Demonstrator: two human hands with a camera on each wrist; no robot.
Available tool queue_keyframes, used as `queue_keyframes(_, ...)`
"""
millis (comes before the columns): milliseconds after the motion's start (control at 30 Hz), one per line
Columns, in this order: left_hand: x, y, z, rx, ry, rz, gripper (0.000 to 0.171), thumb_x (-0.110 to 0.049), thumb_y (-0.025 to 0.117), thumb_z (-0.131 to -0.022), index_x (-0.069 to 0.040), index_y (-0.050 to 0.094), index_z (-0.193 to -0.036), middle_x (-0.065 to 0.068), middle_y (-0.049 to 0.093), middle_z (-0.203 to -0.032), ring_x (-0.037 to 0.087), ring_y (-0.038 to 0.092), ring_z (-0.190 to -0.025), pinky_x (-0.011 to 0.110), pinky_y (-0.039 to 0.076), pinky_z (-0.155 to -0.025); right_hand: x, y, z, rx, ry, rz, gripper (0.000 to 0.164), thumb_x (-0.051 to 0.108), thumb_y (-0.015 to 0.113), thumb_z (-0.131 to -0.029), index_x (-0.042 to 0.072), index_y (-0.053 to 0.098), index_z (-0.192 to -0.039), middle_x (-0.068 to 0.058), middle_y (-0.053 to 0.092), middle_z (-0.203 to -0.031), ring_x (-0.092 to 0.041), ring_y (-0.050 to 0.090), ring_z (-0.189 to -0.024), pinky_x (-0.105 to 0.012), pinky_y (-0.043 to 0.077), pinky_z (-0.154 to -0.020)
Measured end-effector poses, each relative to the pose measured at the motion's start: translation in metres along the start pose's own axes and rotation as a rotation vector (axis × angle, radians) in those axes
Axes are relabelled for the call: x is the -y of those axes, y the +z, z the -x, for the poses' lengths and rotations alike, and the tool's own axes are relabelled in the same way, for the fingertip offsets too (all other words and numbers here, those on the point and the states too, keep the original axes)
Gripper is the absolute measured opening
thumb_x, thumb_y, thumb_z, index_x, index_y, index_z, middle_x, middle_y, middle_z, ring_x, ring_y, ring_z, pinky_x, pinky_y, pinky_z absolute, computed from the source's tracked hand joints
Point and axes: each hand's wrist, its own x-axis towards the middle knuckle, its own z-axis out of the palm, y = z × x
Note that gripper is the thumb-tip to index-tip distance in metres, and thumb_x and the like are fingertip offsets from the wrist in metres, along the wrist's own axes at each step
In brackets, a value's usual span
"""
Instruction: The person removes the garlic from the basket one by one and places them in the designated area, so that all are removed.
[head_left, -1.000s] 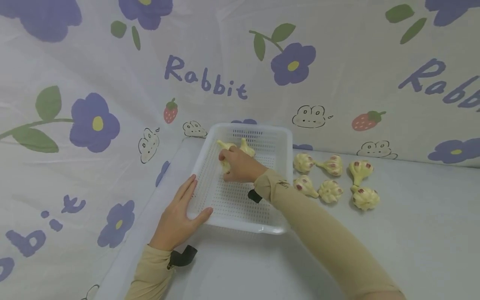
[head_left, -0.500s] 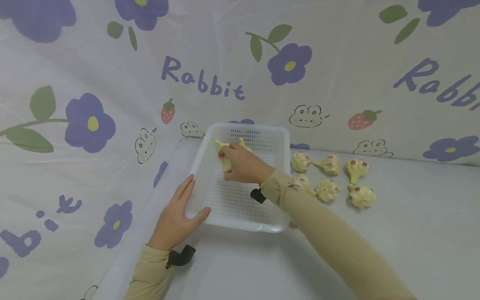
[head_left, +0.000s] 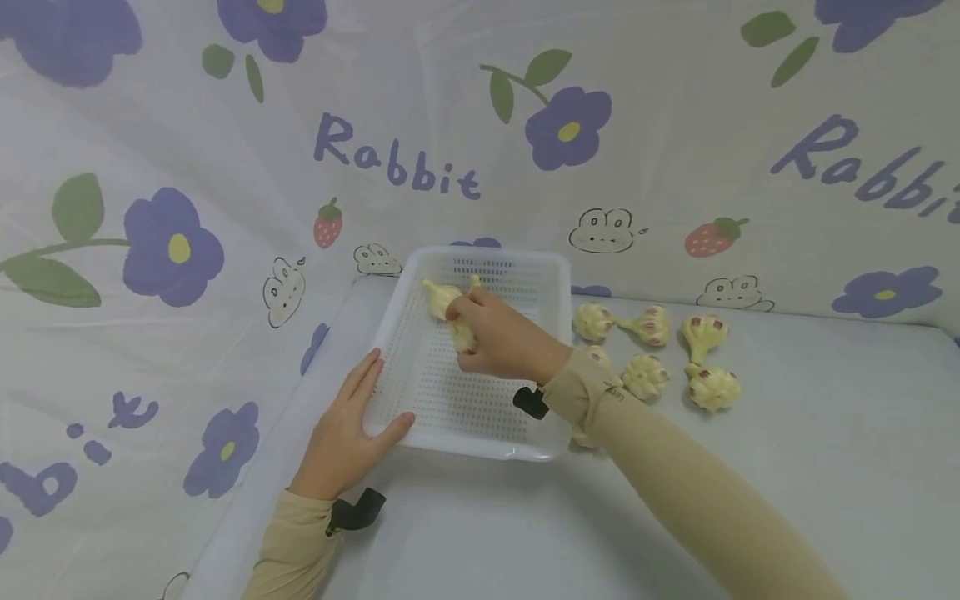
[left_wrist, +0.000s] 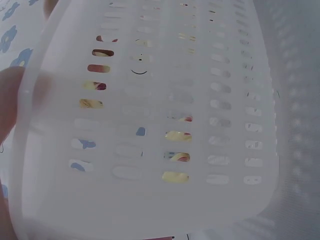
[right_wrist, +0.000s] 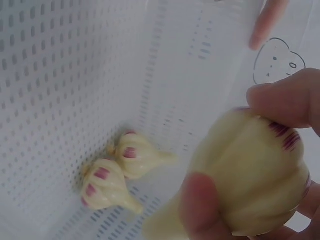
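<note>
In the head view, my right hand [head_left: 513, 337] is over the inside of a white perforated plastic basket [head_left: 480, 452]. It grips a cream garlic bulb [right_wrist: 250, 170] with purple-red patches, thumb and fingers round the bulb's body, its neck pointing away from the palm. Two similar bulbs lie together inside at the far-left end: one garlic bulb [right_wrist: 137, 152] beside another garlic bulb [right_wrist: 105, 185]. In the head view the right hand partly covers them. My left hand [head_left: 341, 446] rests at the basket's near-left corner, fingers straight along the left rim, thumb over the front rim.
Right of the basket, several garlic bulbs [head_left: 645, 377] lie on the white tabletop [head_left: 825, 433], some partly hidden by the right sleeve [head_left: 645, 442]. A printed cloth [head_left: 420, 83] with flowers and lettering hangs behind and at the left. Black wrist mounts [head_left: 358, 510] show below the hands.
The right hand has drawn slightly right with the garlic bulb, so more of a bulb lying in the basket shows. The head view has shifted a little. The left hand stays at the rim.
</note>
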Motion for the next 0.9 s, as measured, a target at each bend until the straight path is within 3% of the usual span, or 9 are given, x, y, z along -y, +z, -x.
queue_keyframes(633,0.0,0.0,-0.001,0.011,-0.007,0.0,0.089,-0.046,0.072,-0.094,-0.007,0.032,-0.164,0.003,0.029,-0.172,0.031,0.034,-0.156,0.055,0.038,-0.12,-0.002,-0.015,0.03,-0.035,0.032,0.009,0.049,0.008,0.075,-0.087,0.004,0.062,-0.133,-0.015,0.058,-0.132,-0.022,0.056,-0.101,-0.031,0.053,-0.081)
queue_keyframes(900,-0.001,0.001,-0.001,0.002,0.0,0.008,0.09,-0.044,0.074,-0.093,-0.005,0.033,-0.163,0.005,0.03,-0.171,0.031,0.035,-0.155,0.055,0.038,-0.12,-0.006,-0.019,0.052,-0.091,-0.015,-0.01,0.048,0.004,0.075,-0.084,0.002,0.063,-0.13,-0.012,0.059,-0.125,-0.02,0.056,-0.094,-0.029,0.052,-0.076)
